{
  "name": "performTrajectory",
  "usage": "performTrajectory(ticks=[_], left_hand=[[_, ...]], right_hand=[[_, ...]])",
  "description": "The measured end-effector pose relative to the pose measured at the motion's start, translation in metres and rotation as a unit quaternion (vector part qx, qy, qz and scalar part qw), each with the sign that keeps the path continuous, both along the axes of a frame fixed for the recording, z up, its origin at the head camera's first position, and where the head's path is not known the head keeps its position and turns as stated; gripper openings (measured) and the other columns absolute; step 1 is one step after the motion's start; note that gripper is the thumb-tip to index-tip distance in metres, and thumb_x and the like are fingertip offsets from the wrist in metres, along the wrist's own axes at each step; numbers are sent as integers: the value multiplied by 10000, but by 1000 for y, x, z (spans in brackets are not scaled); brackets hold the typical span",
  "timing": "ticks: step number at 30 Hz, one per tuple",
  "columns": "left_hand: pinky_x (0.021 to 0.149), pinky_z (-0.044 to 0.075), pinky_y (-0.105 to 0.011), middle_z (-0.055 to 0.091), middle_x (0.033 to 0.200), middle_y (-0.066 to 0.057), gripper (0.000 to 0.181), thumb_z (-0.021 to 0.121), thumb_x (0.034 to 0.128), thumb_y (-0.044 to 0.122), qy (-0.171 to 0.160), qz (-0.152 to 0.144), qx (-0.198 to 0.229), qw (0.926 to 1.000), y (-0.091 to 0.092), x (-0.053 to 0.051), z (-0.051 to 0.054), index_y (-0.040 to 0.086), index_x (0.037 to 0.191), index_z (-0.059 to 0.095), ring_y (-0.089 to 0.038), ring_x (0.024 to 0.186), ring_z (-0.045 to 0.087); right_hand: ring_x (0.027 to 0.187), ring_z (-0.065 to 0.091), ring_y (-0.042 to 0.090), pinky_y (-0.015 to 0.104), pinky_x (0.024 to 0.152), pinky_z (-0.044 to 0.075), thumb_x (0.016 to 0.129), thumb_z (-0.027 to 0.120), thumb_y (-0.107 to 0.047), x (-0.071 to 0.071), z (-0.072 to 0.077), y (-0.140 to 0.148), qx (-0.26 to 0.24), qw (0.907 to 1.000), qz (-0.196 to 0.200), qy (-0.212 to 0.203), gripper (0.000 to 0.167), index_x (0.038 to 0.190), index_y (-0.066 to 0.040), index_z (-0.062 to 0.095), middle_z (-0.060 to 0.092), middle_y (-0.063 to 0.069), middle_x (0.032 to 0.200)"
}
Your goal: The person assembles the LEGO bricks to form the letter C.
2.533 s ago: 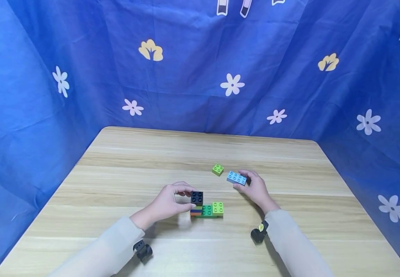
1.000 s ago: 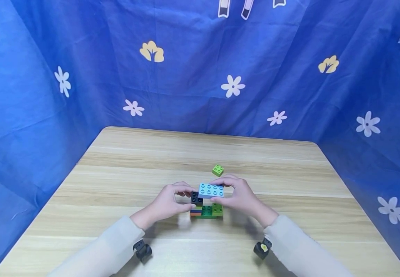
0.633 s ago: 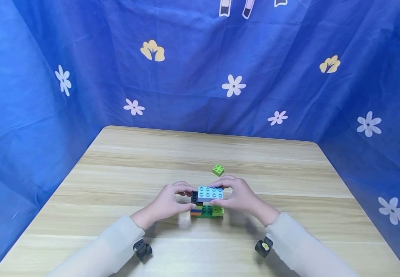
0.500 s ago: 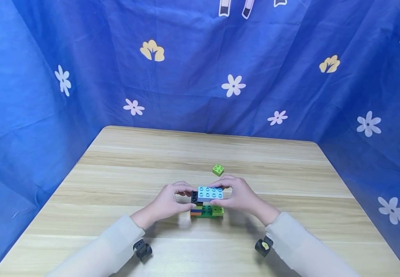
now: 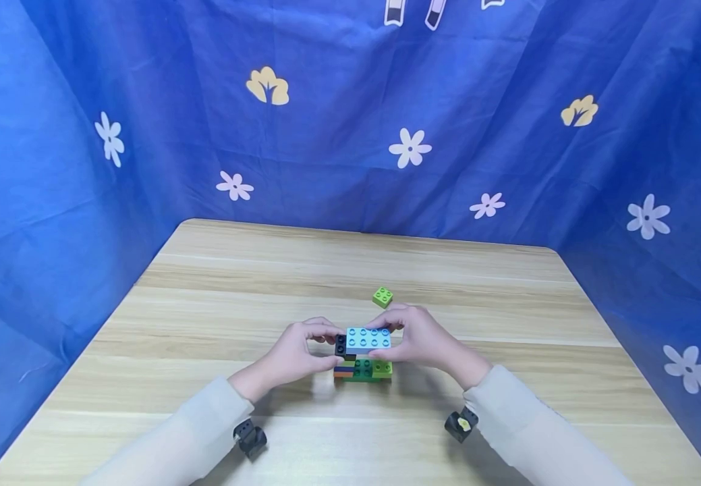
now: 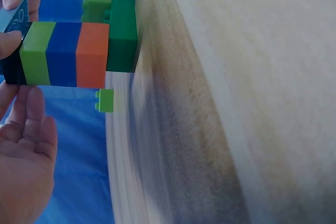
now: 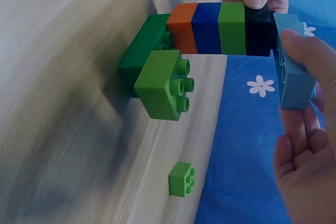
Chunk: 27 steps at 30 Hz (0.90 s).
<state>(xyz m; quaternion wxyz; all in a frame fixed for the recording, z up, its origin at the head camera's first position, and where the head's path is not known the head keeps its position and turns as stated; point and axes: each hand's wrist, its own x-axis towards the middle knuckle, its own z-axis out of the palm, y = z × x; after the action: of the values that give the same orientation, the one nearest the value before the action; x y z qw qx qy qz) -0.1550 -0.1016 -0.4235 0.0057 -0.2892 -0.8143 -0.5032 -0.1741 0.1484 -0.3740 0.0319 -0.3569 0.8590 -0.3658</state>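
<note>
A tower of bricks rises from the left end of a dark green brick [image 7: 144, 51]: orange [image 7: 181, 29], blue [image 7: 206, 29], lime [image 7: 232, 29], with a black brick [image 7: 258, 30] on top. My left hand [image 5: 301, 354] pinches the black brick between thumb and fingers. Between thumb and fingers of my right hand [image 5: 419, 337] is a light blue eight-stud brick [image 5: 368, 341]. One end of it lies over part of the black brick; the rest juts out rightward. Whether the two are pressed fully together, I cannot tell. A lime brick [image 7: 160, 85] sits on the green brick's right end.
One loose lime four-stud brick [image 5: 382, 297] lies on the wooden table [image 5: 253, 263] behind the tower. Blue flowered cloth [image 5: 326, 135] hangs at the table's back and sides.
Over the last seconds my right hand has brought the light blue brick leftward onto the tower's top, then lowered it slightly. The left hand has stayed in place, holding the black brick.
</note>
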Motion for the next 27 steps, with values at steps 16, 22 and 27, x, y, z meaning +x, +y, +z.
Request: performTrajectory(ticks=[16,22,27], left_hand=[[850,490,-422,645,1025,17,428,798,724,85,76,-69,-305,9995,3,-2,8,41,1125,655,-197,925,593],[853,486,-451,655,1048,13,448,818,728,147,-28,37,180,9998,15,1,10,69,1136,650,-170,956,588],[871,489,-373,669,1027,7,361,813,741,123,-98,252,570,9980,21,3,4,73,1071,675,-173,960,600]], right_hand=[[842,589,98,355,745,540,691,859,-179,-2,0,-1,14,9998,33,-193,367,1020,-86,726,681,-30,961],[822,578,88,387,743,535,686,863,-191,-1,-1,1,5,9999,-6,-107,366,1014,-99,731,683,-52,944],[813,574,82,381,735,532,679,868,-194,0,-1,0,-42,10000,8,-38,366,1007,-105,731,684,-66,939]])
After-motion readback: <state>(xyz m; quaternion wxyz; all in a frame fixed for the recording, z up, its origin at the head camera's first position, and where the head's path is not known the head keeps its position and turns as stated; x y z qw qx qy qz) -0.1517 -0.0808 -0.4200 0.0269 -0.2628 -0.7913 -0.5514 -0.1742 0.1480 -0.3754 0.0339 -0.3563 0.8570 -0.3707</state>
